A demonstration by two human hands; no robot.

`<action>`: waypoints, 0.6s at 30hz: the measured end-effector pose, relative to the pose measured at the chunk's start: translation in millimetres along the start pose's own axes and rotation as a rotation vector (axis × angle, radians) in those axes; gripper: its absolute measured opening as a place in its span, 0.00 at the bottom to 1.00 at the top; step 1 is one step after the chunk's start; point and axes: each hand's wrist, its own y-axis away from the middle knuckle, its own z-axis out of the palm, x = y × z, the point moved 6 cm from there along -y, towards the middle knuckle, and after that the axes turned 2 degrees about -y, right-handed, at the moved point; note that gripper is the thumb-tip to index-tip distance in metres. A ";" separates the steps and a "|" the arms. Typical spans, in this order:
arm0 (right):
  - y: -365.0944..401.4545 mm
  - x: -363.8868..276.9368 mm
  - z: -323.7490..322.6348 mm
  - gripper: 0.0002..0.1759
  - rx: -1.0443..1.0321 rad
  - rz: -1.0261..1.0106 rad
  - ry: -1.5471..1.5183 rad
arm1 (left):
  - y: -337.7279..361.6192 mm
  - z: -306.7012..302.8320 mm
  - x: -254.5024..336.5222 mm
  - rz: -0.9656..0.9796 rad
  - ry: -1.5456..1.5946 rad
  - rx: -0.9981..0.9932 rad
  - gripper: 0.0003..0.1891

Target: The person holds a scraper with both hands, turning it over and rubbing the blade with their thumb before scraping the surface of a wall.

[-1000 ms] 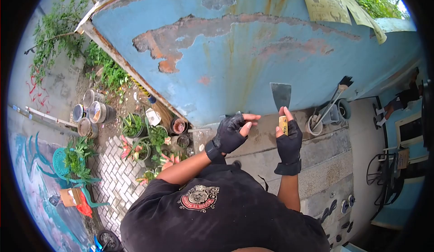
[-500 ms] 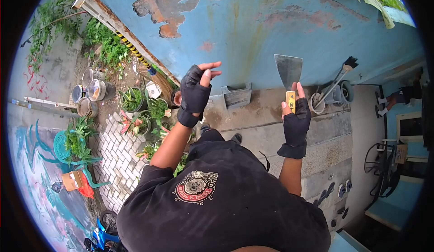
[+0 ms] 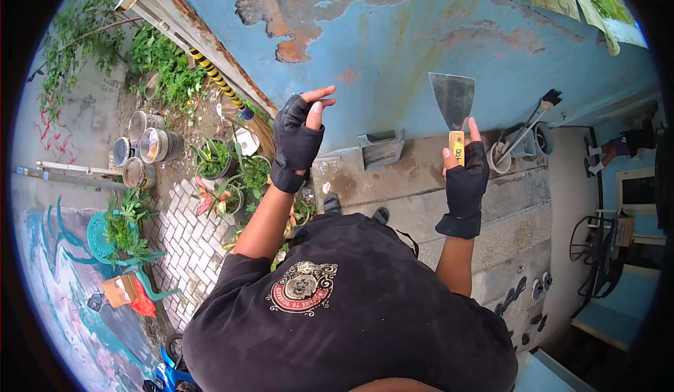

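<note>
In my right hand (image 3: pixel 465 190), in a black fingerless glove, is a putty knife (image 3: pixel 451 98). My fingers close on its yellow wooden handle, and the broad metal blade points up in front of the blue wall (image 3: pixel 372 62). My left hand (image 3: pixel 298 135), gloved the same way, is raised at the left with nothing visible in it. Its thumb and fingers are stretched out and apart. The wall paint has peeled in a long patch (image 3: pixel 291 23) near the top, baring grey and reddish plaster. Neither hand appears to touch the wall.
A grey plastic tray (image 3: pixel 381 149) lies at the wall's foot. Right of it stand a white bucket (image 3: pixel 500 159) and a long-handled brush (image 3: pixel 547 102). Potted plants (image 3: pixel 214 159) and several buckets (image 3: pixel 151 145) are on the left. A person's legs (image 3: pixel 604 152) show far right.
The view has shifted, so the wall and its peeled patch sit farther right. Both hands are slightly higher in view. The putty knife stays in my right hand.
</note>
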 end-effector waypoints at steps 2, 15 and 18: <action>-0.7 5.1 10.6 0.38 0.012 0.039 0.048 | -8.8 -13.8 -2.9 0.020 -0.020 -0.004 0.14; -10.0 16.2 43.1 0.35 0.010 0.043 0.121 | -29.2 -14.2 -37.8 0.100 -0.071 -0.270 0.13; -19.5 10.9 39.0 0.35 0.007 0.042 0.084 | -26.4 -5.4 -28.3 0.090 -0.067 -0.253 0.12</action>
